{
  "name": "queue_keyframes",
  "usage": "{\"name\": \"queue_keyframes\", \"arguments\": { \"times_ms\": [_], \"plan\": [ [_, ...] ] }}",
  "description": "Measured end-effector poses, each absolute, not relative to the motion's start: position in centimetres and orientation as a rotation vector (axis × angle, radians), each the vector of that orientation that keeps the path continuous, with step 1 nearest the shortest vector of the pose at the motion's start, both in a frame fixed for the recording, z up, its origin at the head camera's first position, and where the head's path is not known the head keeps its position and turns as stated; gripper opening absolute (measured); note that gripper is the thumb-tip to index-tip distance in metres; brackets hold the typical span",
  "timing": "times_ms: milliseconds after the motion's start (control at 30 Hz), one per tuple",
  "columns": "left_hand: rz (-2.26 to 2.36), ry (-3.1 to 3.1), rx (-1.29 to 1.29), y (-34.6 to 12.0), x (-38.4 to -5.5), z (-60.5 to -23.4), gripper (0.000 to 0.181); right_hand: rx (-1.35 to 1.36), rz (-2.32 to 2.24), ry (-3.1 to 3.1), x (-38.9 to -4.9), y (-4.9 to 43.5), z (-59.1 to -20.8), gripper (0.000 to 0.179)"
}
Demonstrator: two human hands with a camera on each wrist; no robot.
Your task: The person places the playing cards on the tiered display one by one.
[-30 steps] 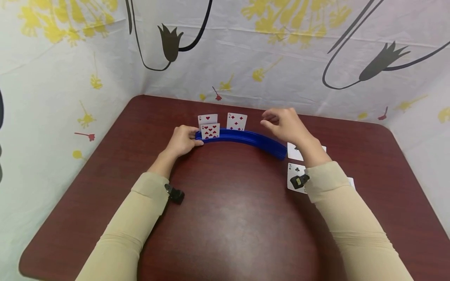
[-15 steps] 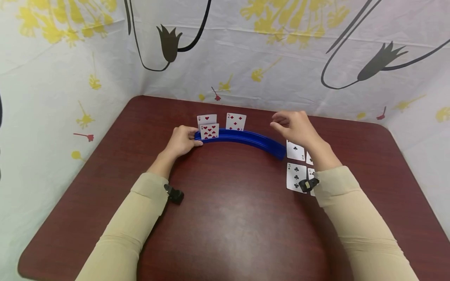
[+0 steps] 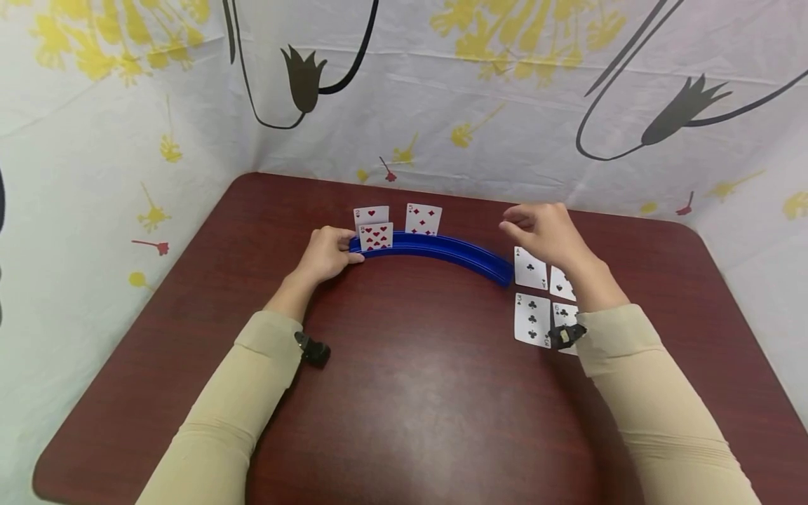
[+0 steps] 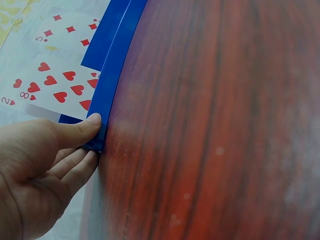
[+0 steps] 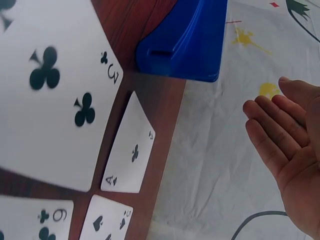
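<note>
My left hand grips the left end of a curved blue card holder. In the left wrist view the thumb presses its front edge, with fingers under the end. Standing upright in the holder's left half are an eight of hearts, a two of hearts behind it and a five of diamonds. My right hand is in the air past the holder's right end, holding nothing. Below it lie an ace of clubs and a five of spades, partly hidden by the arm in the head view.
Nearer me on the right lie a three of clubs and a six of clubs, half covered by the right wrist camera. A patterned white cloth hangs behind the dark red table.
My right hand has moved to the right, away from above the holder, uncovering more of the flat cards. The left hand and the holder have stayed in place.
</note>
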State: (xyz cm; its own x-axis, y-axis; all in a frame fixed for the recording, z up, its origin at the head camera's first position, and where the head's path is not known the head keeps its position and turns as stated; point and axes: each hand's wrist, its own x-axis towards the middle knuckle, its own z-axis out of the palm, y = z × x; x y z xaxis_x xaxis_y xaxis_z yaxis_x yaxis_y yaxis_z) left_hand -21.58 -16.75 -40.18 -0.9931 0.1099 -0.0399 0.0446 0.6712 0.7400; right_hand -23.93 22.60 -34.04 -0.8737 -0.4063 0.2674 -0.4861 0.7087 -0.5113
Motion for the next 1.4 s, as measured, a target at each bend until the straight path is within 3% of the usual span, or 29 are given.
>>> {"name": "queue_keyframes", "arguments": {
  "times_ms": [1400],
  "plan": [
    [1.217, 2.776, 0.157, -16.9, -21.4, -40.3, 0.052, 0.568, 0.751, -2.887, -20.0, 29.6, -34.3, 0.027]
  ]
}}
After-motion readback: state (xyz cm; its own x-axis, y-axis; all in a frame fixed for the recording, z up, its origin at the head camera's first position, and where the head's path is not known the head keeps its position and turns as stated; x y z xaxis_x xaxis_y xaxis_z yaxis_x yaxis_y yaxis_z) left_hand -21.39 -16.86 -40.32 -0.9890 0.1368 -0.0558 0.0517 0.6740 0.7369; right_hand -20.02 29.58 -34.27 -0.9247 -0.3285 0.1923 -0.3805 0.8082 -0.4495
